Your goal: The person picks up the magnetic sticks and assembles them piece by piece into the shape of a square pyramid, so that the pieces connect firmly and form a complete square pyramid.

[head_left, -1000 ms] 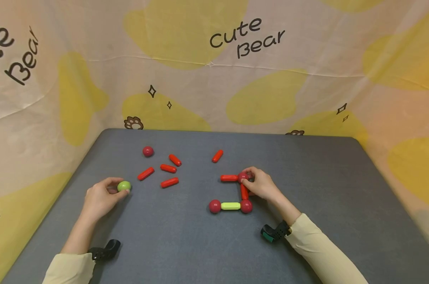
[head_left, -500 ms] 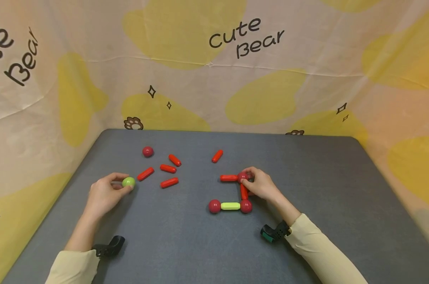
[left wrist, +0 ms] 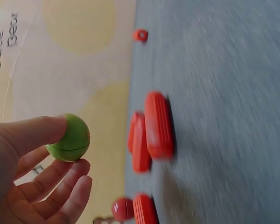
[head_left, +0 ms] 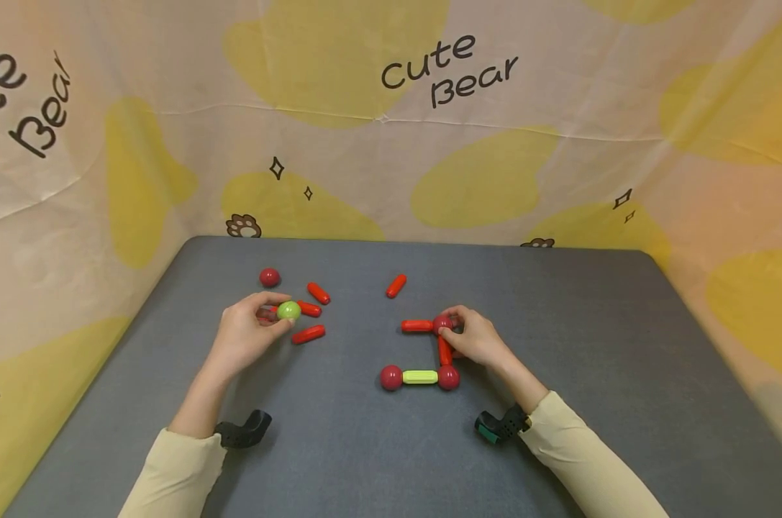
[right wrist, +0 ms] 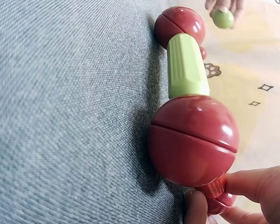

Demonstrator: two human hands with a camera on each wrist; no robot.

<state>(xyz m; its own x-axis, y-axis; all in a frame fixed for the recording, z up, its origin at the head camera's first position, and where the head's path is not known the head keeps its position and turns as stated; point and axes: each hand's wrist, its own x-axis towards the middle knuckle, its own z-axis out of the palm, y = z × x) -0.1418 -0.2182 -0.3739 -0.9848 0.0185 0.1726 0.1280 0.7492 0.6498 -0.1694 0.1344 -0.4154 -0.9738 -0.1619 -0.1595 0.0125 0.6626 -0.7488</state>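
Note:
My left hand point(head_left: 243, 337) pinches a green ball point(head_left: 289, 311) between thumb and fingers above the loose red rods. In the left wrist view a seam shows round the green ball point(left wrist: 71, 140). My right hand point(head_left: 478, 337) grips a joined ball-and-rod piece at its far red ball point(head_left: 441, 324). From that ball one red rod point(head_left: 416, 326) points left and another red rod point(head_left: 445, 351) runs to the near red ball point(head_left: 449, 378). A yellow-green rod point(head_left: 420, 377) links this to an end red ball point(head_left: 391, 378). My right fingers partly hide the far ball.
Beyond my left hand lies a loose red ball point(head_left: 270, 278). Red rods lie near it, among them one red rod point(head_left: 308, 334) and another red rod point(head_left: 318, 293); my left hand partly covers some. A separate red rod point(head_left: 396, 285) lies farther right on the grey table point(head_left: 591, 324).
My left hand has carried the green ball right and slightly away from me, from the table's left side to over the loose red rods. My right hand and the joined piece have stayed put.

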